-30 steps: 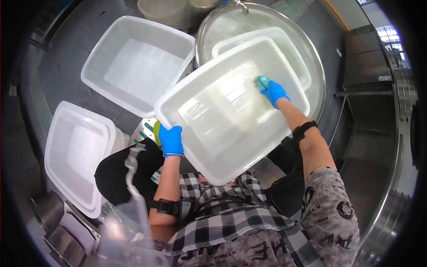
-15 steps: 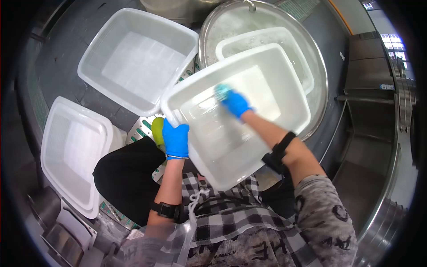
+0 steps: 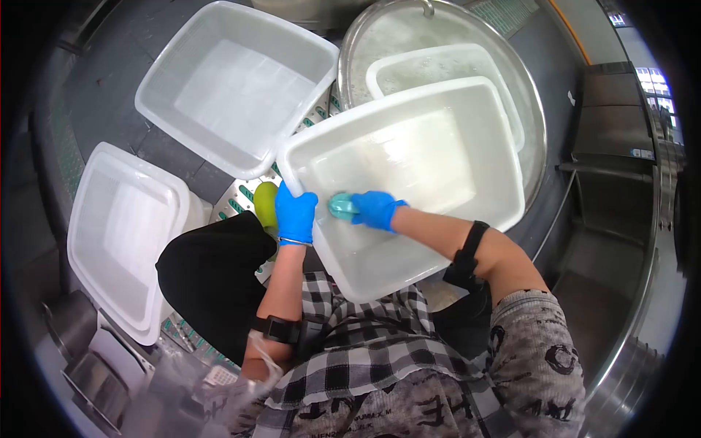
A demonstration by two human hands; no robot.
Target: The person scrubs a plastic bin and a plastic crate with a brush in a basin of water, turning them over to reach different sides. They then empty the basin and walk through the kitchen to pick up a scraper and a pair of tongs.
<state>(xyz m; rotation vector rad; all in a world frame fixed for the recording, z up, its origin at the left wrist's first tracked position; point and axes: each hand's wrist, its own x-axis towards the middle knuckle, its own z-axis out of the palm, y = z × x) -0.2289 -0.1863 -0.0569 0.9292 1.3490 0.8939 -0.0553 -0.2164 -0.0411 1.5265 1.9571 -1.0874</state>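
Head view: left hand [image 3: 296,213], blue-gloved, grip closed on the rim of a white plastic tub [image 3: 438,157] at frame centre, tilted over a round metal basin [image 3: 529,95]. Right hand [image 3: 376,209] grips a teal scrubber [image 3: 339,206], pressed against the tub's inner wall, lower left corner.

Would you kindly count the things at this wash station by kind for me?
White tubs: 4 (one held, one in the basin, one top left, one at left)
Metal basin: 1
Teal scrubber: 1
Blue-gloved hands: 2 (left hand, right hand)
Total: 8
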